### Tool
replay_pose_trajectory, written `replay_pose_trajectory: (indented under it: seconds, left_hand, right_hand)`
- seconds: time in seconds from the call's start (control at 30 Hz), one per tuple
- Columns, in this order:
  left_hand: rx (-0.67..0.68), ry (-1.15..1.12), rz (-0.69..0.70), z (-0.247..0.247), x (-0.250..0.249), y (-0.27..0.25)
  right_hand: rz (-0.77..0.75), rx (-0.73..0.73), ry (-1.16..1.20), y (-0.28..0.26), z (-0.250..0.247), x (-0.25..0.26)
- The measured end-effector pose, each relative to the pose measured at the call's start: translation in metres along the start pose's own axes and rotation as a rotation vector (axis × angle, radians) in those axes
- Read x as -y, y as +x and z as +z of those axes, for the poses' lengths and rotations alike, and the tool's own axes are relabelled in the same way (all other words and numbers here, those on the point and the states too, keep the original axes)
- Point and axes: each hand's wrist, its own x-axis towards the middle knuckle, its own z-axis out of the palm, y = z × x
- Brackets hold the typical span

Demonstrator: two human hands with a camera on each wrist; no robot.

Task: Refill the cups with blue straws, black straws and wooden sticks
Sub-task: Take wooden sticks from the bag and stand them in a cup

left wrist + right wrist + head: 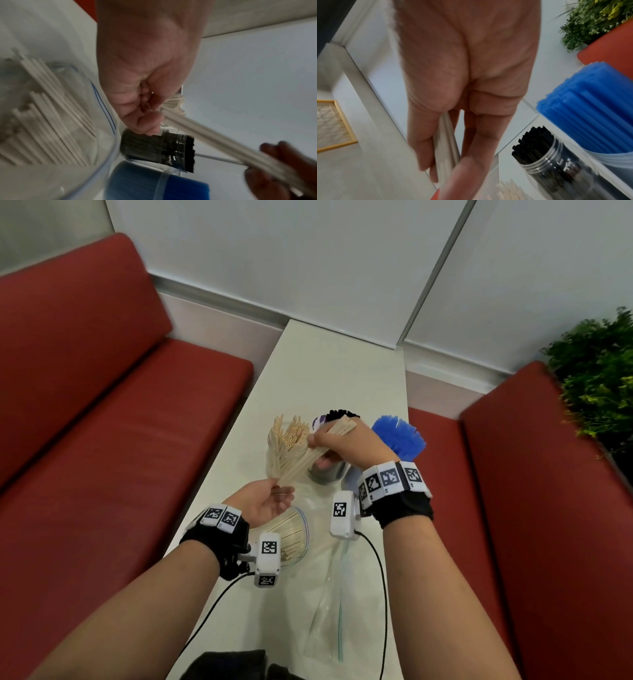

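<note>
Head view, bundle: the right hand (346, 445) is wrapped around a bundle of pale wooden sticks (308, 455), flat and slim, slanting down to the left above the white bench (342, 371).
Head view, left hand: the left hand (270, 499) sits at the bundle's lower end, palm up, fingers curled at the stick tips.
Head view, cups: a clear cup of pale tubes and sticks (287, 445) stands just left of the bundle; a cup of black straws (339, 415) shows behind the right hand; blue straws (399, 436) fan out to its right.
Head view, bag: a clear zip bag (294, 534) holding more sticks lies near the left wrist.
Left wrist view: the left fingers (147, 121) pinch the lower end of the bundle (205, 132), which runs off to the right hand (274, 169); the black straws' clear cup (154, 147) and the blue straws (154, 182) lie beyond, blurred.
Right wrist view: the right fingers (423, 142) and thumb close tightly on the sticks (447, 142); the black straws (539, 142) stand in a ribbed clear cup beside the tall blue straws (590, 115).
</note>
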Motion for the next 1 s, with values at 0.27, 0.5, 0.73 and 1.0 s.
replay_pose_trajectory:
  seconds: [0.27, 0.5, 0.73, 1.0]
  left_hand:
    - [-0.162, 0.878, 0.065, -0.005, 0.007, 0.021]
    - [-0.071, 1.605, 0.227, 0.000, 0.019, 0.032]
    - [-0.035, 1.990, 0.274, -0.009, 0.047, 0.046]
    - [-0.292, 2.072, 0.296, 0.000, 0.060, 0.051]
  right_hand:
    - [-0.170, -0.402, 0.038, 0.058, 0.006, 0.019]
    - [-0.079, -0.407, -0.084, 0.095, 0.028, -0.014]
    - [-0.044, -0.290, -0.252, 0.123, 0.043, -0.033]
    - [-0.181, -0.391, -0.341, 0.138, 0.061, -0.052]
